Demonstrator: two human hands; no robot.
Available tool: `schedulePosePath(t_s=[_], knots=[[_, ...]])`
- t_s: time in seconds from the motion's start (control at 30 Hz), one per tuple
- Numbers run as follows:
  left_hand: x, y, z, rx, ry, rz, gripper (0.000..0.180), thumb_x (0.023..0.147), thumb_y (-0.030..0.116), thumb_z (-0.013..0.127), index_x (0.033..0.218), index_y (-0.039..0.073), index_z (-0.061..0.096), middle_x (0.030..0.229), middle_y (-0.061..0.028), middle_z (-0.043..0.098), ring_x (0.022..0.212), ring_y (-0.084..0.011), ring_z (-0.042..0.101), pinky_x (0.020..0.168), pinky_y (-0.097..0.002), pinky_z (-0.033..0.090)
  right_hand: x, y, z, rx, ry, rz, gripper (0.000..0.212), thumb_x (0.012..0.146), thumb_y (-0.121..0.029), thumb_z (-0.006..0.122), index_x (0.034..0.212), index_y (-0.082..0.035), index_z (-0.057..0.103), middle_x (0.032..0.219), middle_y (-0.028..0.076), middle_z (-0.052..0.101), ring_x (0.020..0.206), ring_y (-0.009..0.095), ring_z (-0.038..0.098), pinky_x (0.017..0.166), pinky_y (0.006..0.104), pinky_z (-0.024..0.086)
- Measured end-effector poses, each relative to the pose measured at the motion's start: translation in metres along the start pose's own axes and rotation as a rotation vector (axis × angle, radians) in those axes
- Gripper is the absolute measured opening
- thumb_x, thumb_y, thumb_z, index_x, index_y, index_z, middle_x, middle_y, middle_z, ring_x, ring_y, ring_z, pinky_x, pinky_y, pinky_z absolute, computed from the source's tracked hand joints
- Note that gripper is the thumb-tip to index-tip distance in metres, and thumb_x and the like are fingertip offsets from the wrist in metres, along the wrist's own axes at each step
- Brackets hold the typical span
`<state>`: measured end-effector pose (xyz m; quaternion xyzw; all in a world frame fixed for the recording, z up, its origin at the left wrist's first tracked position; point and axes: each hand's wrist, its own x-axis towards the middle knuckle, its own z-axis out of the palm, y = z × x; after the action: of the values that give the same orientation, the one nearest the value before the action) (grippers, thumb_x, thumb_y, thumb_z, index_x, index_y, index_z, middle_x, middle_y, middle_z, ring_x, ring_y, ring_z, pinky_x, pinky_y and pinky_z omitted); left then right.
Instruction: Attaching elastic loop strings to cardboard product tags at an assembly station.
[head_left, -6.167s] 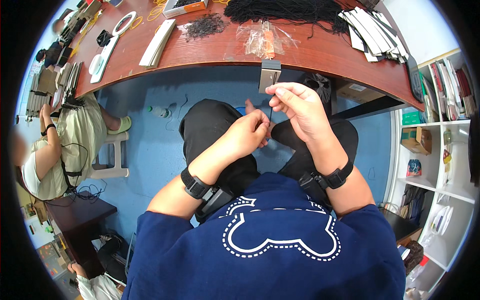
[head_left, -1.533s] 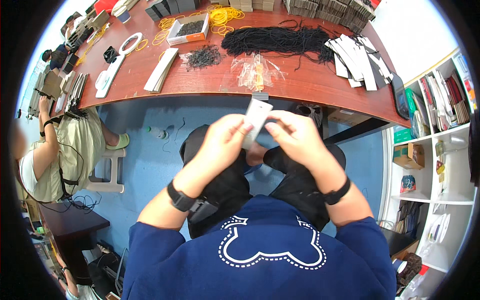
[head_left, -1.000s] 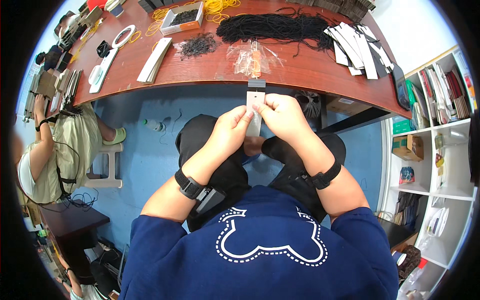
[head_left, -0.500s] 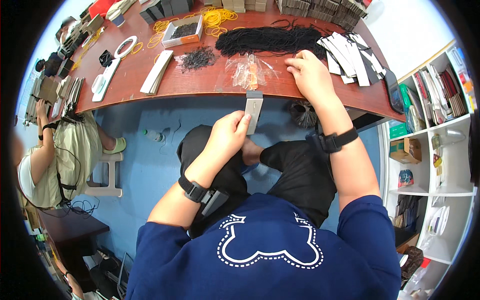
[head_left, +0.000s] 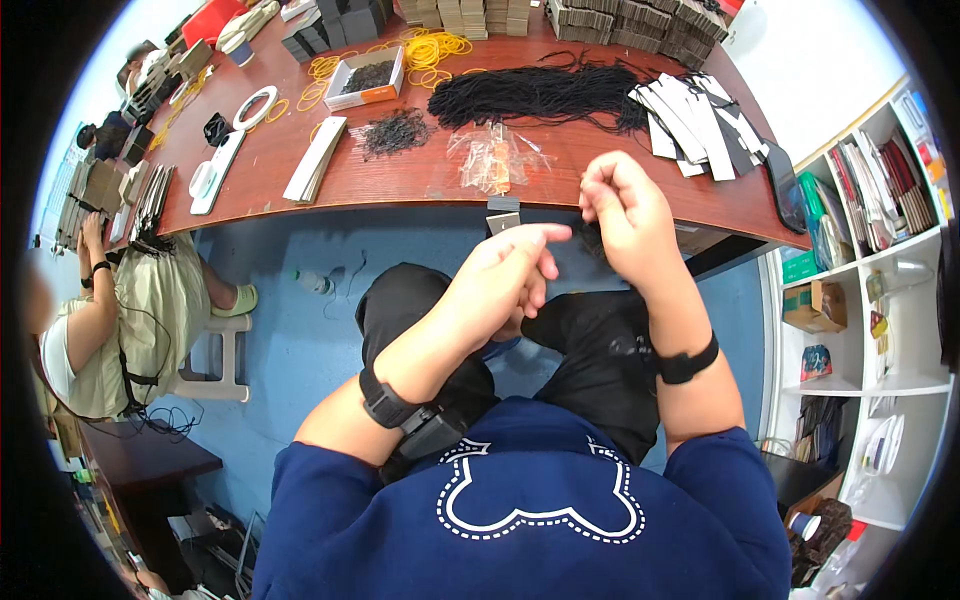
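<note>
My left hand [head_left: 500, 285] is raised over my lap, its forefinger stretched to the right, the thumb close against it and the other fingers curled. Anything in that pinch is too small to make out. Just beyond it, at the table's front edge, shows the top of a grey strip-shaped piece [head_left: 503, 221] with a darker end; my hand covers the rest. To the right, my right hand [head_left: 630, 220] hangs at the table edge, thumb and fingertips together, their contents hidden. A crumpled clear plastic bag [head_left: 485, 165] with an orange part lies on the table ahead.
The reddish table [head_left: 400, 185] carries a bundle of black cords [head_left: 540, 92], white and black strips [head_left: 700, 120], a small open box [head_left: 368, 80], yellow bands [head_left: 440, 47] and a stack of white strips [head_left: 317, 160]. Shelves [head_left: 850, 350] stand right; another person [head_left: 95, 320] sits left.
My right hand has come down and nearer from beside the black cords. My left hand has moved slightly right, its grip on the grey piece gone and its forefinger now stretched out.
</note>
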<state>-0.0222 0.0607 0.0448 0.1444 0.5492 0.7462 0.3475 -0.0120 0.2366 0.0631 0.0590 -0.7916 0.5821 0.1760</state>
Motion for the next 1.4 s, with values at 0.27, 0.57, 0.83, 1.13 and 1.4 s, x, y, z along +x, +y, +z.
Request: schedulePosePath(t_s=[0.27,0.57,0.83,1.13,1.4], knots=[[0.04,0.032,0.002,-0.275,0.14,0.06,0.021,0.091,0.022,0.052,0.101,0.004,0.056,0.07,0.0043,0.046,0.051,-0.002,0.035,0.041,-0.015,0.026,-0.063,0.001,-0.012,0.428,-0.088,0.251,0.006,0.088,-0.007,0.055,0.091,-0.002,0.055,0.08,0.004,0.059,0.073,0.011,0.059,0.067,0.0235,0.05],[0.02,0.05,-0.071,-0.257,0.456,0.28,0.021,0.089,0.018,0.055,0.104,0.004,0.057,0.087,0.001,0.056,0.058,-0.0032,0.042,0.047,-0.014,0.034,-0.098,0.052,-0.072,0.666,0.148,0.441,0.018,0.084,-0.003,0.058,0.102,0.0,0.055,0.09,0.01,0.063,0.081,0.017,0.063,0.074,0.0279,0.054],[-0.023,0.016,-0.043,0.407,0.402,0.28,0.012,0.086,0.012,0.059,0.09,0.003,0.065,0.083,-0.0007,0.059,0.061,-0.0031,0.049,0.053,-0.0168,0.039,-0.087,0.024,-0.042,0.931,0.08,0.52,0.024,0.082,0.001,0.059,0.106,0.001,0.054,0.097,0.012,0.062,0.09,0.021,0.063,0.076,0.026,0.054],[-0.032,-0.008,-0.016,0.674,0.319,0.603,0.019,0.073,0.0,0.068,0.092,0.003,0.068,0.081,-0.0077,0.064,0.075,-0.0162,0.06,0.067,-0.0248,0.047,-0.066,-0.008,0.033,1.195,0.006,0.57,0.033,0.092,-0.011,0.043,0.118,0.009,0.043,0.116,0.021,0.052,0.109,0.027,0.053,0.094,0.0347,0.045],[-0.03,-0.012,-0.023,0.948,0.334,0.741,0.021,0.07,0.003,0.069,0.091,0.004,0.067,0.078,-0.0071,0.063,0.069,-0.0205,0.061,0.062,-0.0288,0.048,-0.075,-0.012,0.038,1.202,-0.144,0.513,0.042,0.092,-0.012,0.034,0.127,0.011,0.032,0.126,0.024,0.043,0.119,0.029,0.045,0.102,0.0375,0.036]])
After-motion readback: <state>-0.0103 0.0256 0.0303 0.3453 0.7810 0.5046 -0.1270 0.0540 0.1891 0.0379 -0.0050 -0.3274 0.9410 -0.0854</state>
